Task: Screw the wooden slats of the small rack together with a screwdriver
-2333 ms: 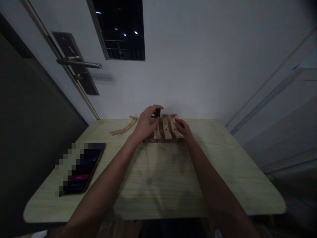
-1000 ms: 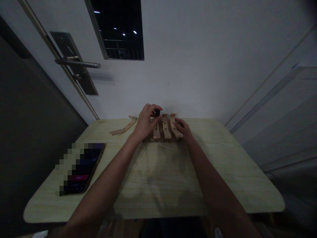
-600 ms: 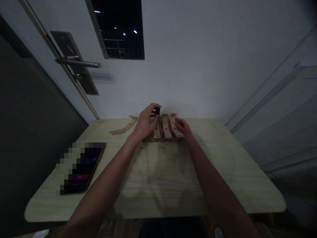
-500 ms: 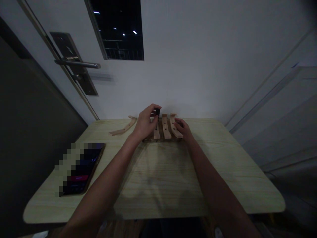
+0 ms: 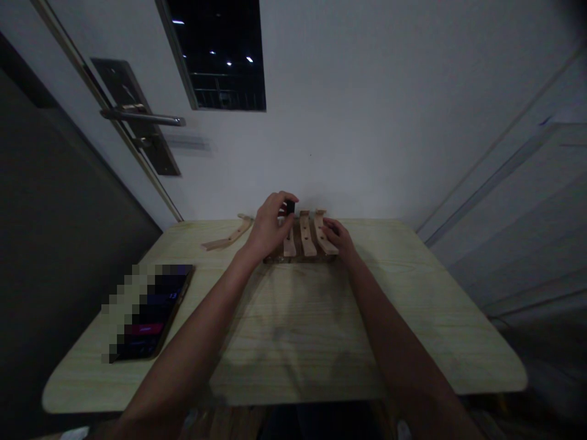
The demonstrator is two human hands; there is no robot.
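Observation:
My left hand (image 5: 271, 225) is closed, with thumb and fingers pinching a small black block-like piece (image 5: 290, 207). It is just above the far end of the leftmost of three bent wooden strips (image 5: 289, 246) and hides much of that strip. Beside it lie the middle strip (image 5: 307, 235) and the right strip (image 5: 324, 237), both with dark holes. All three rest across a brown, partly see-through base (image 5: 299, 259). My right hand (image 5: 342, 238) has its fingers curled against the right strip's outer edge. The fingertips are partly hidden.
Another bent wooden strip (image 5: 229, 238) lies on the table (image 5: 293, 318), left of the base. A phone (image 5: 169, 311) with a lit screen sits at the table's left side. Behind the table's far edge rises a white door (image 5: 358, 122) with a metal handle (image 5: 147, 117).
The black piece has shifted very slightly left within my left hand's pinch. My right hand and the strips have stayed in place.

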